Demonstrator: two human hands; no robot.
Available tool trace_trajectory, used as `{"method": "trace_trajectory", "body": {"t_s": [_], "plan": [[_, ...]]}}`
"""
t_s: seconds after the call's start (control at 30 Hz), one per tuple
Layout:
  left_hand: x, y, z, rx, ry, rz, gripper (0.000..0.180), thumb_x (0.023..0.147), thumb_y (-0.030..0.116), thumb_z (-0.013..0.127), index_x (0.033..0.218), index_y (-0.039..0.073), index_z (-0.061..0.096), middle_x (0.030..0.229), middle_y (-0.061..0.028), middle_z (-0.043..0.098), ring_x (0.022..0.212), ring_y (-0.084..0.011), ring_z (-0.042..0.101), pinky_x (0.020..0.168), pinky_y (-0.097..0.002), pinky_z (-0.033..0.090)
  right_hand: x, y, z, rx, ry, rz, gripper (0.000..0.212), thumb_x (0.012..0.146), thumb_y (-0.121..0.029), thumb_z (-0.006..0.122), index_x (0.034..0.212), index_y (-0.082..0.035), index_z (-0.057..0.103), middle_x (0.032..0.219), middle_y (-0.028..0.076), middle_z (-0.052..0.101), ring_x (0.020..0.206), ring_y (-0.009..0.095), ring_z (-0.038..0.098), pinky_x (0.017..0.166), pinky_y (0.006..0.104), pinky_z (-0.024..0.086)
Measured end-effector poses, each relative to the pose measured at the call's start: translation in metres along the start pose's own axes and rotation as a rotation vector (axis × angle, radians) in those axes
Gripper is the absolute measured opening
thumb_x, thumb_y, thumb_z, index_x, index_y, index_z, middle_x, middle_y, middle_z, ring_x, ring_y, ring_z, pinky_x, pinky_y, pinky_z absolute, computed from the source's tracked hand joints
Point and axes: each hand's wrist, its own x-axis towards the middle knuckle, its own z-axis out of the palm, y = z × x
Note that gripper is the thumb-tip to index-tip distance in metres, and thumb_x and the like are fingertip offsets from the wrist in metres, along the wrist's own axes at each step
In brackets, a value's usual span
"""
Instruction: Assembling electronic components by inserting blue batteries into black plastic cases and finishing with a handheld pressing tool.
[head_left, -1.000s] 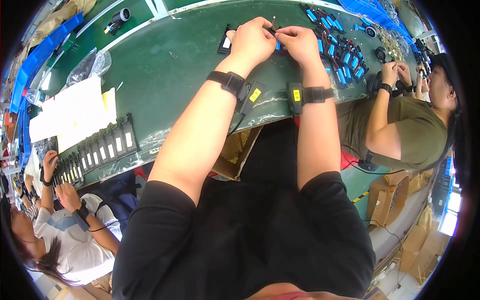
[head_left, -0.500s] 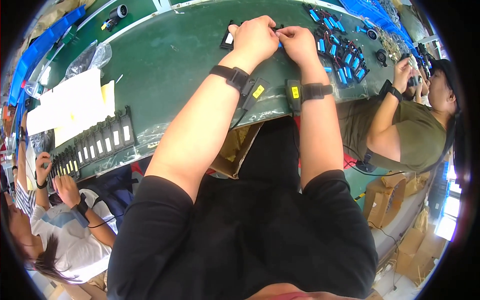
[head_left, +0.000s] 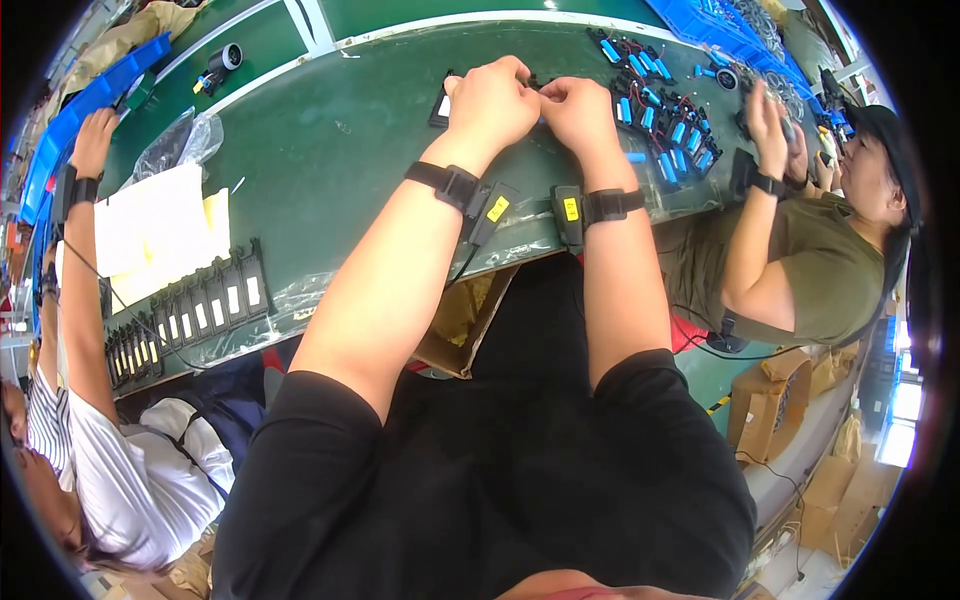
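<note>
My left hand (head_left: 492, 108) is closed over a black plastic casing with a white label (head_left: 441, 107), whose end sticks out past the thumb. Close beside it, my right hand (head_left: 580, 118) has its fingers pinched together, meeting the left fingertips over the green table. Whatever lies between the fingertips is small and mostly hidden by the hands. To the right of my right hand lies a cluster of black casings with blue cylindrical cells (head_left: 678, 140), some with wires. Both wrists wear black straps with small boxes.
Labelled black casings (head_left: 228, 292) stand in a row at the left, by white and yellow paper (head_left: 150, 225) and a clear plastic bag (head_left: 190, 140). Blue bins (head_left: 700, 20) line the far edge. Co-workers sit on both sides; an open carton (head_left: 468, 325) is below the table edge.
My hands stay together, shifting slightly left and down in the picture. The left co-worker's hand has gone from the casings to the blue bin; the right co-worker's raised hand has shifted left.
</note>
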Motion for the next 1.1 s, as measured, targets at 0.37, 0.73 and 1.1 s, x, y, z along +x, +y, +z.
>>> {"method": "trace_trajectory", "body": {"t_s": [0.37,0.73,1.1], "plan": [[0.009,-0.011,-0.020,0.030,0.268,0.062,0.028,0.087,0.015,0.065,0.110,0.008,0.079,0.096,-0.0098,0.080,0.095,-0.0328,0.078,0.091,-0.0467,0.058,-0.044,-0.036,-0.020,0.088,0.412,-0.350,0.016,0.091,-0.006,0.068,0.102,-0.003,0.079,0.095,0.016,0.074,0.091,0.039,0.074,0.082,0.0484,0.061],[0.011,-0.018,-0.030,0.018,0.323,-0.052,0.042,0.084,0.011,0.067,0.125,0.005,0.070,0.123,-0.0191,0.073,0.122,-0.0398,0.067,0.103,-0.0565,0.048,-0.146,-0.025,-0.041,-0.125,0.192,-0.216,0.033,0.090,0.002,0.064,0.121,-0.005,0.076,0.134,0.015,0.070,0.099,0.037,0.077,0.084,0.0473,0.063],[0.014,-0.019,-0.038,-0.090,0.237,-0.125,0.043,0.085,0.013,0.067,0.127,0.005,0.070,0.123,-0.0182,0.075,0.122,-0.0379,0.069,0.106,-0.0576,0.046,0.018,-0.042,-0.017,-0.354,0.326,-0.219,0.055,0.091,-0.031,0.074,0.134,0.003,0.066,0.114,0.028,0.077,0.111,0.046,0.070,0.108,0.0539,0.049]]}}
